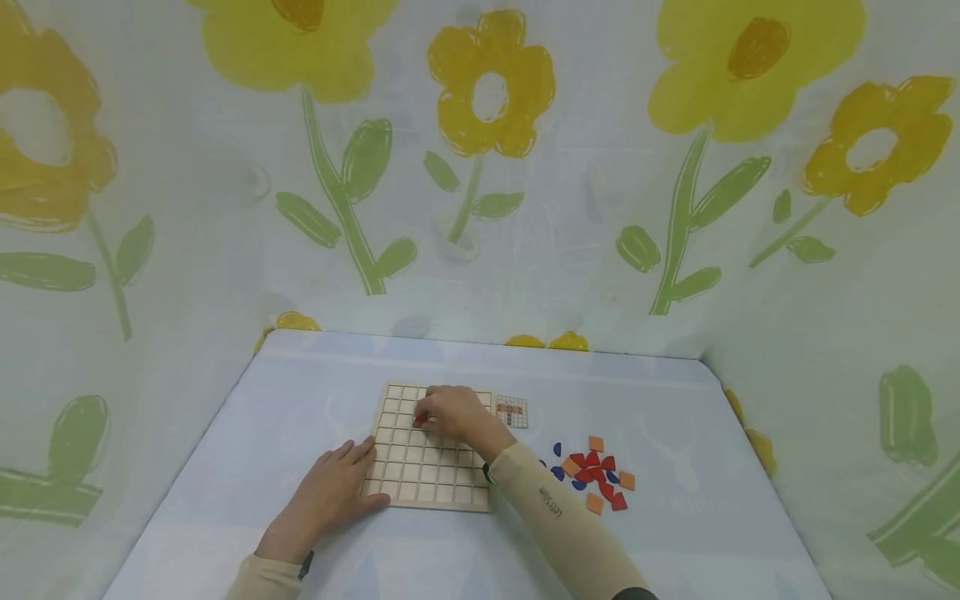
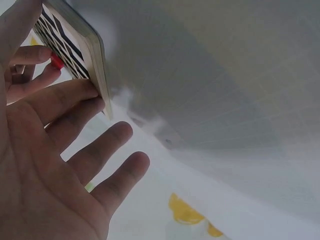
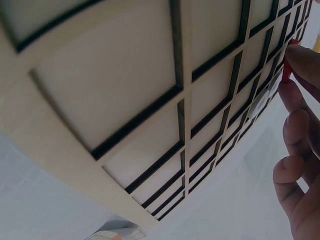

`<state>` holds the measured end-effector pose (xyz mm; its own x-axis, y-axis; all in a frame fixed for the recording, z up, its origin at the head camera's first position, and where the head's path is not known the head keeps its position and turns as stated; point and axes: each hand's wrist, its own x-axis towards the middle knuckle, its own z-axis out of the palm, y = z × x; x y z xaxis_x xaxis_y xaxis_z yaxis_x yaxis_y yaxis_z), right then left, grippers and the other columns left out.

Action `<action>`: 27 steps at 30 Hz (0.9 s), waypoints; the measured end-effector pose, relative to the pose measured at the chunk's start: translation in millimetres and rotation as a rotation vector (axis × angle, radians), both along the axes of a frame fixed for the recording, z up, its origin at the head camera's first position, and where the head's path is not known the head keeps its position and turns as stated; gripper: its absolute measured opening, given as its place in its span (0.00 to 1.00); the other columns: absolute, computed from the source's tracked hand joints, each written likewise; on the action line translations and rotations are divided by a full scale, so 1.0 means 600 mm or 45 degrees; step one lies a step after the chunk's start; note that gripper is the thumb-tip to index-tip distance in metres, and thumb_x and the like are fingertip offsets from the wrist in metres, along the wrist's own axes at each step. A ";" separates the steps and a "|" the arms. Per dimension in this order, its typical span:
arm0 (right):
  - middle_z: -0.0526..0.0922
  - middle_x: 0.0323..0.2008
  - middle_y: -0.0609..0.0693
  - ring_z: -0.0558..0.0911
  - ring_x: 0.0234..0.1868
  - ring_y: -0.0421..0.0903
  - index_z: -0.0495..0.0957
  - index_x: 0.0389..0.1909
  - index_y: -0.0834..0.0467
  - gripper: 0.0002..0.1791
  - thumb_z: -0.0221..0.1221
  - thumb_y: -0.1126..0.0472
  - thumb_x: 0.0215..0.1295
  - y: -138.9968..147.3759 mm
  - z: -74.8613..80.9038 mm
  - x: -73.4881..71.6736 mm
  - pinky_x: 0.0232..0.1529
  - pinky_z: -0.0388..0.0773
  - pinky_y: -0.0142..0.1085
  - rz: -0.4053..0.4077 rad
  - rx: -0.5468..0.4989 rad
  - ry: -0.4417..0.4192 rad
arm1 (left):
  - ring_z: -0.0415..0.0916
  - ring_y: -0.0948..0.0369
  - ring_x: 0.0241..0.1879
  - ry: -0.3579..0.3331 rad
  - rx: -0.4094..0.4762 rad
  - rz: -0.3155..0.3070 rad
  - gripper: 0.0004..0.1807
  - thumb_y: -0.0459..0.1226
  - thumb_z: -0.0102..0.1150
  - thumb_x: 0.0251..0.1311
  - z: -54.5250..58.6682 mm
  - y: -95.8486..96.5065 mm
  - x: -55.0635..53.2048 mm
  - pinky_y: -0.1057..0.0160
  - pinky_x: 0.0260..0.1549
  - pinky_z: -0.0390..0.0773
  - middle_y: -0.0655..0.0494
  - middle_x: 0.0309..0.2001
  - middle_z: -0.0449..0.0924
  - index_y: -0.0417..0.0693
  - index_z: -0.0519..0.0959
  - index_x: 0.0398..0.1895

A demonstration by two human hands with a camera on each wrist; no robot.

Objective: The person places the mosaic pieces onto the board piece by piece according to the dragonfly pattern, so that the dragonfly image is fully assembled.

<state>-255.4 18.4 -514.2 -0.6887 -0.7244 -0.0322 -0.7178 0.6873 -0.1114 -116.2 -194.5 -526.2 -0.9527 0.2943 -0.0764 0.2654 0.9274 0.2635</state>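
A square wooden grid board [image 1: 431, 473] lies on the table, its cells pale and outlined by dark grooves. My right hand [image 1: 453, 412] reaches over its upper part and pinches a small red piece [image 1: 420, 420] between thumb and fingertips. The right wrist view has that red piece [image 3: 286, 72] right at the grid's surface, its shape mostly covered by the fingers. At the board's left edge rests my left hand [image 1: 330, 487], fingers extended. In the left wrist view, fingertips [image 2: 97, 102] of this hand touch the board's side [image 2: 97, 60].
A small printed pattern card [image 1: 512, 412] lies against the board's upper right side. To the right is a loose pile of red pieces [image 1: 592, 473], orange squares [image 1: 595, 502] and blue half-circles [image 1: 557, 449]. Flower-printed curtains [image 1: 525, 250] stand around the white table [image 1: 675, 533].
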 end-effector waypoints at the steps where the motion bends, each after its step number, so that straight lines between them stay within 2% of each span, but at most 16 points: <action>1: 0.80 0.36 0.34 0.77 0.34 0.32 0.88 0.42 0.39 0.06 0.67 0.48 0.67 -0.002 -0.001 0.000 0.32 0.76 0.27 -0.005 0.004 -0.005 | 0.63 0.36 0.69 -0.002 0.005 0.000 0.49 0.61 0.69 0.55 -0.001 0.000 0.000 0.35 0.65 0.66 0.40 0.72 0.66 0.32 0.71 0.68; 8: 0.80 0.37 0.35 0.76 0.35 0.32 0.88 0.42 0.39 0.06 0.67 0.48 0.67 -0.006 -0.008 0.002 0.35 0.77 0.27 -0.036 0.035 -0.014 | 0.63 0.36 0.70 0.005 0.001 -0.004 0.48 0.61 0.68 0.56 -0.007 -0.001 -0.001 0.35 0.65 0.66 0.40 0.73 0.66 0.32 0.71 0.68; 27: 0.80 0.38 0.35 0.78 0.37 0.32 0.89 0.44 0.41 0.07 0.67 0.50 0.67 -0.007 -0.001 0.004 0.36 0.79 0.29 -0.077 0.011 -0.102 | 0.63 0.37 0.70 -0.003 -0.010 0.003 0.48 0.60 0.69 0.56 -0.002 0.001 0.000 0.35 0.65 0.66 0.40 0.73 0.66 0.32 0.71 0.69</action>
